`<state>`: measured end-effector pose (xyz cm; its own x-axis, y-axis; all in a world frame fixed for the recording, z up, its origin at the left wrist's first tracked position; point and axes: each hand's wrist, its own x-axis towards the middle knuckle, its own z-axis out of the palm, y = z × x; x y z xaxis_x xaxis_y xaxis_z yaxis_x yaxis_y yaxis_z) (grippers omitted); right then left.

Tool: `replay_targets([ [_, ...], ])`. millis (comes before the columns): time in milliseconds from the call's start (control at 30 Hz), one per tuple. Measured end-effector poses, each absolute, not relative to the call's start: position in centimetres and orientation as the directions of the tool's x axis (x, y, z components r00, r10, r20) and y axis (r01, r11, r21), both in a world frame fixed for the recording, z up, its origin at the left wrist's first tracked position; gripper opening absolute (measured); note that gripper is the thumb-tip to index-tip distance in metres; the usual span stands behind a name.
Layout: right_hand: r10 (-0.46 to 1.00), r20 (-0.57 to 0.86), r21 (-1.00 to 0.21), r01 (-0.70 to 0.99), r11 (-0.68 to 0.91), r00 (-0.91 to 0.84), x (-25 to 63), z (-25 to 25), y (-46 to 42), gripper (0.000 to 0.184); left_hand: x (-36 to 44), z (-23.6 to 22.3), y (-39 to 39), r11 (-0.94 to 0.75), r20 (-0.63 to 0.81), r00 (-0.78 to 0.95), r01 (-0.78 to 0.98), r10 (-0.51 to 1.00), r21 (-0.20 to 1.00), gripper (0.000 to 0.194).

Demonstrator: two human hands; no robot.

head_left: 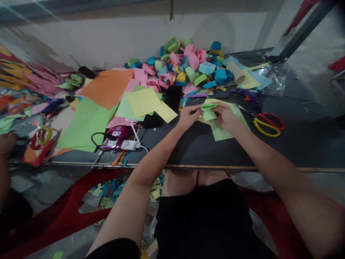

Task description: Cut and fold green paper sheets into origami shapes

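Note:
Between both hands is a small folded piece of green paper (209,114), raised a little over the table. My left hand (190,116) pinches its left edge with closed fingers. On the other side, my right hand (224,116) grips the paper, thumb and fingers closed around its right edge. Under the hands lie pale yellow and light green sheets (221,131), partly covered by the fingers and palm. Scissors with red and yellow handles (268,125) rest to the right of my right hand, their blades pointing toward the sheets.
Folded paper pieces (188,66) are heaped along the wall. Orange paper (106,86), green sheets (81,124) and a purple power strip (116,138) lie to the left. A blue glue gun (252,98) sits behind the scissors. Another person's hand (7,143) shows at far left.

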<state>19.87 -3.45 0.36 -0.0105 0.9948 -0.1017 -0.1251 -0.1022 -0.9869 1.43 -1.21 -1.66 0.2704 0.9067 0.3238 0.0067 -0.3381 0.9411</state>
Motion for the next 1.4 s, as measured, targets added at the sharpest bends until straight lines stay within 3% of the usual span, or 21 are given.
replay_targets([
  [200,0.991,-0.12,-0.979,-0.161,-0.127,-0.052,20.2,0.3,-3.3,0.023,1.4,-1.6,-1.5,-0.351,0.328,0.276,0.035,0.903,0.936,0.027],
  [367,0.993,-0.086,-0.991,-0.099,-0.093,-0.076,20.6,0.3,-3.4,0.023,0.6,-0.7,-1.9,-0.496,0.424,0.379,0.115,0.823,0.86,0.026],
  [467,0.991,-0.068,-0.994,-0.073,-0.077,-0.113,20.6,0.4,-3.6,0.036,0.0,-0.4,-2.0,-0.541,0.455,0.407,0.12,0.792,0.833,0.028],
  [633,0.995,-0.002,-0.996,-0.09,-0.011,-0.103,20.5,0.7,-3.9,0.054,0.4,-1.1,-1.5,-0.389,0.344,0.331,0.081,0.879,0.917,0.034],
  [733,0.997,0.056,-0.998,-0.029,0.055,-0.057,20.2,0.7,-3.9,0.054,1.1,-1.7,-1.3,-0.333,0.29,0.253,0.147,0.923,0.931,0.023],
  [800,0.997,0.062,-0.998,0.013,0.063,-0.041,20.0,0.7,-4.0,0.052,1.4,-1.8,-1.3,-0.321,0.287,0.198,0.17,0.937,0.932,0.026],
  [933,0.996,-0.027,-0.993,0.114,-0.017,-0.089,19.7,0.9,-4.3,0.042,1.5,-1.5,-1.3,-0.287,0.277,0.117,0.074,0.954,0.955,0.032],
  [1167,0.994,-0.06,-0.99,0.133,-0.047,-0.095,20.0,1.7,-4.5,0.051,1.2,-0.5,-1.6,-0.168,0.111,0.375,0.125,0.92,0.978,0.051],
  [1400,0.967,-0.054,-0.931,0.362,0.041,-0.249,20.7,2.0,-4.5,0.055,1.1,0.1,-2.2,-0.074,0.032,0.352,0.108,0.935,0.991,0.048],
])
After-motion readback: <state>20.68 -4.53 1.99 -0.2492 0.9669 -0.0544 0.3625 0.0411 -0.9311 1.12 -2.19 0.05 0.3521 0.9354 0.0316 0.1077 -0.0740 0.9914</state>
